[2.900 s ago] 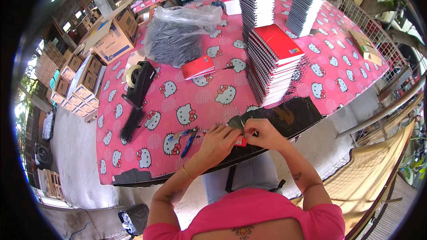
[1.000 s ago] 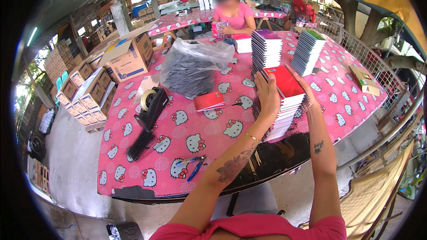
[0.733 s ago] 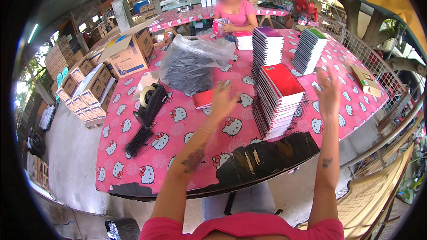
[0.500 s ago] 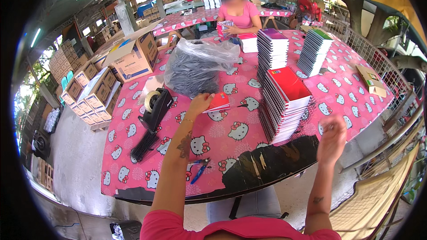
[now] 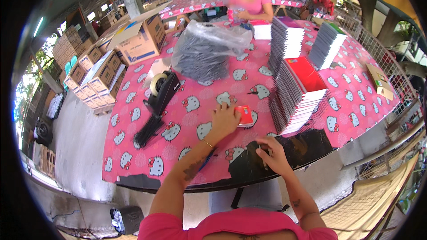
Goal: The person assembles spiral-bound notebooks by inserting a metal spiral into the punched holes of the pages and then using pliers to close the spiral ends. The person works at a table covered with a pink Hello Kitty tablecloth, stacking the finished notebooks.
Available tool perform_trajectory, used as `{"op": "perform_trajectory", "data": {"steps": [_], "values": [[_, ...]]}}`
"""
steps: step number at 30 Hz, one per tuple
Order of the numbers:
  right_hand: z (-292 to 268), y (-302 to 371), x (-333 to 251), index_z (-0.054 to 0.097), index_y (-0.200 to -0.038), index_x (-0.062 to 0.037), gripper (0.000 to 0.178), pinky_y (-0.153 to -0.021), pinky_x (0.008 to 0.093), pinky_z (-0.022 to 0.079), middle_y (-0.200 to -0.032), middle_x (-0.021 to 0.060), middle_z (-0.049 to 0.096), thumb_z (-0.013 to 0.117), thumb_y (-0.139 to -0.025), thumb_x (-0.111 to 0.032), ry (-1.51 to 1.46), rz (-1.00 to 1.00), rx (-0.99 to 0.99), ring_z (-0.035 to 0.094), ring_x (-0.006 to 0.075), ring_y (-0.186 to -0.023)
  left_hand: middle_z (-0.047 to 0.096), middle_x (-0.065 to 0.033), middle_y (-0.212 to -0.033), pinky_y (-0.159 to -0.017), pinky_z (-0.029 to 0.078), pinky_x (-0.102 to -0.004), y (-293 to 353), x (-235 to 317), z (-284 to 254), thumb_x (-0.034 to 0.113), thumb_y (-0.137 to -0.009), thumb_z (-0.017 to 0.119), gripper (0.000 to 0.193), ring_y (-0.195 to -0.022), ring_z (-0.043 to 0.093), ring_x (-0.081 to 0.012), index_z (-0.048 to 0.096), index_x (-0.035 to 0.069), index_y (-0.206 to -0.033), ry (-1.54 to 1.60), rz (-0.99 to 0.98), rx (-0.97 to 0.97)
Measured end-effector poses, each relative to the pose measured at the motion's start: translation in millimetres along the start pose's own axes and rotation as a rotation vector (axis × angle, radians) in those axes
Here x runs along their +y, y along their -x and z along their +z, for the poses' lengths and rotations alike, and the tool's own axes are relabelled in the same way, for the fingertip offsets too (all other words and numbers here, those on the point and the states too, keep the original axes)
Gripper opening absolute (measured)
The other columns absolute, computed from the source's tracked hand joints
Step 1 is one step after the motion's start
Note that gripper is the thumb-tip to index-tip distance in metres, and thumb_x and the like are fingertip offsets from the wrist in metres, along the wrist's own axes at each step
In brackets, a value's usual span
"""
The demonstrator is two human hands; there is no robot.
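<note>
From where I sit, things look only part way done. Just to the right of my left grip [image 5: 225, 120] lies the small red notebook [image 5: 245, 116]. It is flat on the pink counter [image 5: 133, 146] and apart from every pile, so I think there is work left on that one. Farther out, to the right of both grips, a tall stack of red notebooks [image 5: 297, 94] stands up fairly neat, and that bit looks done to me. Past it, even farther from the grips, are a purple-topped stack [image 5: 287, 40] and a green-topped stack [image 5: 327, 46], both piled up too.

Now the hands. My right grip [image 5: 272, 153] is the near one, low over the black patch [image 5: 307, 149] at the counter's front edge. It looks empty, with the thumb and fingers apart and softly bent, pointing left. My left grip reaches a bit farther out, palm down, with its fingers at the left end of the small red notebook. It is blurry, so I can't tell if it pinches the notebook or only rests there.
</note>
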State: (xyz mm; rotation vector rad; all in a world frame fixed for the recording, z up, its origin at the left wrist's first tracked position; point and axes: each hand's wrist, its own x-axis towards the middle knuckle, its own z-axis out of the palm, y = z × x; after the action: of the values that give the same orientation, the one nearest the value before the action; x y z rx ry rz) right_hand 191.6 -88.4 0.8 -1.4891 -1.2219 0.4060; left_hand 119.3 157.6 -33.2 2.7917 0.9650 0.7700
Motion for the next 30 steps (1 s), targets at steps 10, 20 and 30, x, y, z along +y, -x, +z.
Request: {"op": "perform_trajectory", "data": {"steps": [10,20,30], "values": [[34.6,-77.4,55.0,0.063,-0.121,-0.0101,0.041,-0.095,0.0444,0.045,-0.116,0.0062,0.061,0.067,-0.08,-0.008,0.792,-0.451,-0.097,0.059,0.028,-0.109,0.063,-0.0205,-0.103,-0.082,0.051,-0.0463,38.8,-92.4,-97.1,0.019,-0.085,0.068,0.032,-0.098,0.061,-0.0408,0.063,0.006,-0.114,0.09,0.011,0.371],[13.8,-77.1,28.8,0.068,-0.111,-0.0093,0.032,-0.084,0.0398,0.052,-0.103,0.007,0.067,0.069,-0.079,-0.004,0.592,-0.436,-0.267,0.062,0.0293,-0.099,0.062,-0.0166,-0.093,-0.071,0.049,-0.0457,144.4,-183.5,-125.2,0.016,-0.091,0.063,0.016,-0.083,0.061,-0.0355,0.064,0.005,-0.101,-0.153,-0.137,0.211],[-10.1,-45.9,-32.0,0.068,-0.11,-0.0081,0.031,-0.074,0.0418,0.053,-0.096,0.0107,0.068,0.068,-0.08,-0.001,0.521,-0.336,-0.237,0.064,0.0331,-0.086,0.06,-0.0147,-0.092,-0.065,0.047,-0.0392,129.4,-6.2,-173.4,0.014,-0.087,0.07,0.037,-0.077,0.06,-0.0306,0.061,0.004,-0.122,0.483,0.005,0.134]]}}
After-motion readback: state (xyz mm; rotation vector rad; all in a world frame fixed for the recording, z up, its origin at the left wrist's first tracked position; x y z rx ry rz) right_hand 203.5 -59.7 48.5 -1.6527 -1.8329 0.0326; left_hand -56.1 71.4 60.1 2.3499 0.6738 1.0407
